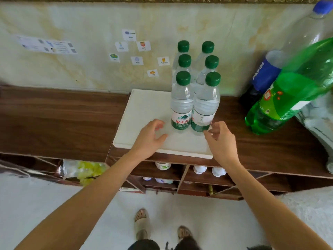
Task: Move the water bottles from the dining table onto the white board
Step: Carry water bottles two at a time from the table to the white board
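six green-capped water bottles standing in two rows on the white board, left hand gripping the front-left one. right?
Not quite. In the head view the left hand is open beside the front-left bottle, holding nothing. The rest holds: six green-capped water bottles stand in two rows on the white board.

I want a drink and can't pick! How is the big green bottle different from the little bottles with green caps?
The large green plastic soda bottle is much bigger than each small clear water bottle with a green cap. Its plastic is tinted green; theirs is see-through. It stands on the brown wooden shelf, to the right, while the six small ones stand in two rows on the white board. All are plastic bottles with labels.
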Tool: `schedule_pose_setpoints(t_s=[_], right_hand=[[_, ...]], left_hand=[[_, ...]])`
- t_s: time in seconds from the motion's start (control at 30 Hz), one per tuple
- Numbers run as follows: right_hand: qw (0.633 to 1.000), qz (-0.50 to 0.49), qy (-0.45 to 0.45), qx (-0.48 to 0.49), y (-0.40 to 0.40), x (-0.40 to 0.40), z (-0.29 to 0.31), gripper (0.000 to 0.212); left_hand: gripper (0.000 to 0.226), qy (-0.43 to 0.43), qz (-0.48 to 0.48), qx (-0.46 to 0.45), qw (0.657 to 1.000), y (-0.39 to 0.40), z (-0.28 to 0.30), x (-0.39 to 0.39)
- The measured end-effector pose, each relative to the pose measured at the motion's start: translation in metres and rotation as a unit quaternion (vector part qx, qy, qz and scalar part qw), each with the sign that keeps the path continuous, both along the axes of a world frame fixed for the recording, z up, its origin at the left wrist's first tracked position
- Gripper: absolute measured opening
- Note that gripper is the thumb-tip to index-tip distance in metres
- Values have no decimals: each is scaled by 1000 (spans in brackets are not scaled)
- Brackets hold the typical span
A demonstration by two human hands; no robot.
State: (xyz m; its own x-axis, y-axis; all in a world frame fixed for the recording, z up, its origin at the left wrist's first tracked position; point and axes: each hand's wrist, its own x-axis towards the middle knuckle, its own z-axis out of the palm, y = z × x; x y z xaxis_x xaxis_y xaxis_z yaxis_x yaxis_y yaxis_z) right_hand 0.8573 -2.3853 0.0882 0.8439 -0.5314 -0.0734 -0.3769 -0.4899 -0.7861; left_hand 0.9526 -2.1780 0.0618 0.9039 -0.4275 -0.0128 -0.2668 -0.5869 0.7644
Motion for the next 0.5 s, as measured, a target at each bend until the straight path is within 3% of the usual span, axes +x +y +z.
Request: schedule_pose_setpoints(t_s=[0.1, 0.2, 0.33, 0.5], right_hand=[[995, 75, 11, -57, 13, -10, 1, 25], [971, 221, 56, -73, 47, -13, 0, 20], [902, 412, 76, -102, 105, -5, -2, 23], [808, 562, 42, -169, 210, -7, -6, 34]], left_hand=[[25, -37, 1, 76, 996, 20, 7, -25], [23, -52, 8, 159, 986, 51, 16, -56], [29, -19, 76, 220, 972, 106, 20, -101], [37, 61, 198, 271, 940, 205, 15, -182]])
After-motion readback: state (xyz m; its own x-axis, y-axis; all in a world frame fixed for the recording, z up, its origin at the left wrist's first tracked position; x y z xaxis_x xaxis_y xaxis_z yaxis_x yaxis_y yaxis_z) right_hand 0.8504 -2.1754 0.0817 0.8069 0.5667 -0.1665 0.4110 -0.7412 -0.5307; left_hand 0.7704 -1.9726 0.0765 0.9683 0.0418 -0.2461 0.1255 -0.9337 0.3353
